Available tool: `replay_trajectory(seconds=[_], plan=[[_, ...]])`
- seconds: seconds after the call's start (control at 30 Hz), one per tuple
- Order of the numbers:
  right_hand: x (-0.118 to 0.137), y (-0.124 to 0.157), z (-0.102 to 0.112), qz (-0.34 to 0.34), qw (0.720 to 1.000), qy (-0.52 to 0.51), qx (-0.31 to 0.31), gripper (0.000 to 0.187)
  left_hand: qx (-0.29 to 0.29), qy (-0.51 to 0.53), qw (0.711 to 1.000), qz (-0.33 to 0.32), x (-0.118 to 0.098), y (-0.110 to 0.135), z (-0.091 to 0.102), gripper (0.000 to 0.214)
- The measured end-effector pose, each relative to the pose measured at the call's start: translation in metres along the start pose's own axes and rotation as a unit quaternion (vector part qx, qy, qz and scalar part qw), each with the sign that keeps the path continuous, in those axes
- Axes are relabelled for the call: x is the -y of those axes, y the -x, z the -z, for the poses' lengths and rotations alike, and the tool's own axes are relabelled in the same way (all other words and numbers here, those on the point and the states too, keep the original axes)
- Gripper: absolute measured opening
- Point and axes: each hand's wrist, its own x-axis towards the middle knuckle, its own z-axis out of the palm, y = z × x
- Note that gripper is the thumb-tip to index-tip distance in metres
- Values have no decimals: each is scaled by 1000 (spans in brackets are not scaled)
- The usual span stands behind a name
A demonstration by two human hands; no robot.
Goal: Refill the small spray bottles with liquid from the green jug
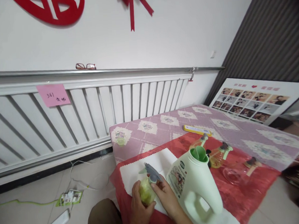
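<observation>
My left hand [139, 210] is closed around a small clear spray bottle [145, 192] with yellow-green liquid inside. On the bottle's neck sits a grey trigger spray head [153, 172], and my right hand [168, 199] grips it with thumb and fingers. I cannot tell whether the head is fully screwed down. Just right of my hands stands a large pale green detergent jug [195, 183], upright, its green spout uncovered. Beneath the bottle lies a white sheet [131, 172] with a scalloped edge, on a red cloth [220, 199].
More spray bottles, one amber [216, 158] and one clear [234, 174], stand right of the jug. A yellow case [197, 130] and a green cap [120, 141] lie on the patterned tablecloth [169, 120]. Behind is a white radiator [138, 99]; a power strip [69, 197] is on the floor.
</observation>
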Motion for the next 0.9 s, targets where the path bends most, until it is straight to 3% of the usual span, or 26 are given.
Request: replay_trajectory(seconds=[0.17,0.27,0.43,0.63,0.9], plan=[[-4,-3,-4,28,999,-2,-40,39,7,2,1000,11,0,0,-1,78],[0,0,-1,28,999,-15,-29,49,4,-2,1000,19,0,-1,-1,79],[8,2,-1,10,999,2,-33,38,11,-18,1000,4,0,-1,0,80],[-3,0,-13,15,996,1,-85,44,2,-27,999,-19,-1,1,1,76],[-12,12,-22,18,995,-33,-95,41,-19,-29,999,-10,-3,0,2,74]])
